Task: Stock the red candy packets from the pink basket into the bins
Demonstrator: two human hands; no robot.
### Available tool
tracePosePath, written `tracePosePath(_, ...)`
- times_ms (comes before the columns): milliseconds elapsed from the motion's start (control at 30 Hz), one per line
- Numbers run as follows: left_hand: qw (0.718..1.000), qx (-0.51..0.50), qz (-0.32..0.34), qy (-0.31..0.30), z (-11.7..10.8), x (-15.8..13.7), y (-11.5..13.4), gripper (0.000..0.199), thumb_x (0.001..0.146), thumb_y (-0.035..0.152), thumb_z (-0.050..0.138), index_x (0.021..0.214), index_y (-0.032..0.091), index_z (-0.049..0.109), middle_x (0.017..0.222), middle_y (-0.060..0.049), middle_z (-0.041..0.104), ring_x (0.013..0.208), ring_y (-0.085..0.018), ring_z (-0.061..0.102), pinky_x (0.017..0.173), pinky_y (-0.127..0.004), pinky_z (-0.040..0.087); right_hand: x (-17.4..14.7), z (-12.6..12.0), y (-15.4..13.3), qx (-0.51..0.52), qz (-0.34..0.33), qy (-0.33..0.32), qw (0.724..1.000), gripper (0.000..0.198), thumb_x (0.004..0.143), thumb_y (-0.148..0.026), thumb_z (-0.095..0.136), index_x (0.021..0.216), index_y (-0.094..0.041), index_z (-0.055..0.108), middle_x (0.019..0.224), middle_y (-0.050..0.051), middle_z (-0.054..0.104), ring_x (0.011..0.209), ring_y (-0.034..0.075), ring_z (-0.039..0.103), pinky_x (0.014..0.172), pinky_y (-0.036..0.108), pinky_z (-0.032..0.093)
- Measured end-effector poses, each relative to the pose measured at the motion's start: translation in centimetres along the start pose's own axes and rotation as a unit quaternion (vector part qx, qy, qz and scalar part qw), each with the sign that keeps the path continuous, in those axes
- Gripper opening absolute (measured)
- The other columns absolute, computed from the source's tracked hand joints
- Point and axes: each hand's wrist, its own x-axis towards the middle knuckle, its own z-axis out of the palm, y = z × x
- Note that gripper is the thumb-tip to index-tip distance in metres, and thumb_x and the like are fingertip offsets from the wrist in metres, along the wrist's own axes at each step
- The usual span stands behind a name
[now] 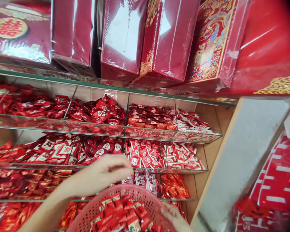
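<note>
A pink plastic basket (132,188) with a perforated wall is at the bottom centre, holding many small red wrapped packets (128,214) with cream labels and dark characters. My right hand (172,215) is closed around the right side of its rim. Over the far left rim hangs my left hand (111,169), in front of the shelf compartments. Its fingers bend downward and are smeared by motion, so whether anything is in them cannot be made out. Just beyond it are red and white packets (146,154) in a glass-fronted compartment.
Tiered shelves with glass dividers carry red packets (50,148) and orange-red packets (174,185). Above, a glass shelf edge (87,87) supports large maroon boxes (170,42) in clear wrap. A wooden side panel (217,158) ends the shelves; red goods (277,174) hang at right.
</note>
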Motion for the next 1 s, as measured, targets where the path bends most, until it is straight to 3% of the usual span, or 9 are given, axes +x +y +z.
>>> tracePosePath(100, 0.979, 0.116, -0.112, -0.124, 4.3, 1.3, -4.7, 0.032, 0.078, 0.04, 0.044, 0.078, 0.015, 0.065, 0.078, -0.007, 0.065, 0.073, -0.02, 0.058, 0.066, -0.029, 0.044, -0.1, 0.0, 0.0, -0.012, -0.01, -0.004, 1.0, 0.048, 0.071, -0.046, 0.064, 0.108, -0.016, 0.059, 0.105, 0.012, 0.064, 0.102, 0.028, 0.058, 0.091, 0.046, 0.04)
tracePosePath(167, 0.96, 0.203, -0.174, -0.087, 7.3, 1.7, -8.5, 0.036, 0.077, 0.04, 0.043, 0.091, 0.015, 0.064, 0.098, -0.013, 0.062, 0.092, -0.029, 0.056, 0.078, -0.039, 0.043, -0.3, 0.3, -0.3, -0.025, -0.016, -0.005, 1.0, 0.047, 0.071, -0.045, 0.064, 0.108, -0.016, 0.058, 0.106, 0.012, 0.064, 0.104, 0.028, 0.057, 0.093, 0.045, 0.039)
tracePosePath(300, 0.968, 0.189, -0.158, -0.05, 10.8, 1.8, -12.8, 0.048, 0.082, 0.046, 0.037, 0.113, 0.015, 0.056, 0.116, -0.016, 0.055, 0.11, -0.03, 0.048, 0.092, -0.042, 0.037, -0.6, 0.9, -1.1, -0.042, -0.023, 0.005, 0.999, 0.049, 0.07, -0.046, 0.064, 0.109, -0.016, 0.058, 0.107, 0.012, 0.063, 0.103, 0.027, 0.057, 0.093, 0.044, 0.038)
tracePosePath(567, 0.981, 0.169, -0.098, 0.005, 12.7, 1.6, -15.8, 0.046, 0.086, 0.049, 0.03, 0.11, 0.022, 0.059, 0.117, -0.01, 0.054, 0.111, -0.025, 0.047, 0.094, -0.036, 0.037, -0.7, 1.2, -1.6, -0.067, -0.016, 0.026, 0.997, 0.053, 0.067, -0.048, 0.066, 0.109, -0.018, 0.059, 0.106, 0.01, 0.064, 0.104, 0.028, 0.056, 0.089, 0.042, 0.042)
tracePosePath(700, 0.981, 0.131, -0.137, 0.032, 13.7, 1.6, -17.2, 0.048, 0.086, 0.049, 0.031, 0.113, 0.02, 0.057, 0.113, -0.01, 0.058, 0.107, -0.023, 0.052, 0.092, -0.033, 0.038, -0.7, 1.3, -1.8, -0.06, -0.023, 0.026, 0.998, 0.051, 0.068, -0.048, 0.066, 0.108, -0.018, 0.06, 0.105, 0.009, 0.065, 0.102, 0.026, 0.058, 0.091, 0.041, 0.04)
tracePosePath(867, 0.986, 0.088, -0.138, 0.025, 13.7, 2.2, -16.9, 0.044, 0.089, 0.044, 0.026, 0.083, 0.02, 0.063, 0.083, -0.004, 0.066, 0.08, -0.018, 0.06, 0.073, -0.025, 0.041, -1.1, 1.8, -2.2, -0.064, -0.01, 0.043, 0.997, 0.052, 0.068, -0.052, 0.064, 0.107, -0.017, 0.06, 0.105, 0.009, 0.065, 0.104, 0.025, 0.056, 0.094, 0.041, 0.037)
tracePosePath(1000, 0.982, 0.109, -0.152, 0.019, 13.2, 2.5, -16.4, 0.041, 0.088, 0.041, 0.028, 0.083, 0.021, 0.063, 0.084, -0.004, 0.067, 0.082, -0.018, 0.061, 0.071, -0.023, 0.04, -1.2, 1.7, -1.8, -0.099, 0.012, 0.096, 0.99, 0.054, 0.069, -0.058, 0.059, 0.105, -0.018, 0.062, 0.11, 0.008, 0.062, 0.108, 0.025, 0.053, 0.097, 0.039, 0.035)
